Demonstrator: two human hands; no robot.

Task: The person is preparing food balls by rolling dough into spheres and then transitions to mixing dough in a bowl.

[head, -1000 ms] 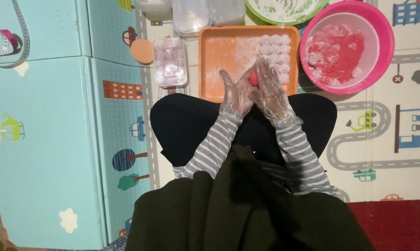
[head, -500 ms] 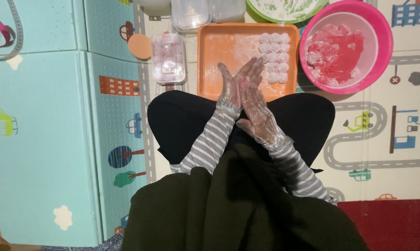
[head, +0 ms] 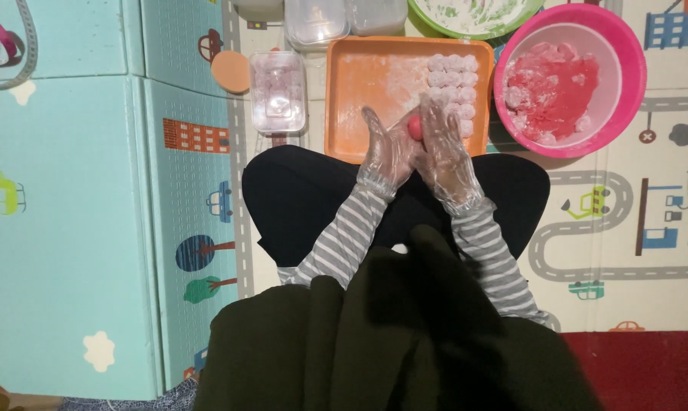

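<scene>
Both gloved hands are cupped palm to palm: the left hand (head: 384, 148) and right hand (head: 444, 148) press one red dough ball (head: 415, 126) between them, above the orange tray's (head: 367, 84) near edge. The tray holds about a dozen floured balls (head: 452, 84), packed at its two o'clock corner; its left half is bare. One pink bowl (head: 633, 76) of red dough sits at three o'clock, one clear container (head: 278, 93) at nine.

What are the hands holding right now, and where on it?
A small pink dough piece, pressed between the palms of the gloved left hand and right hand; only its top edge shows.
</scene>
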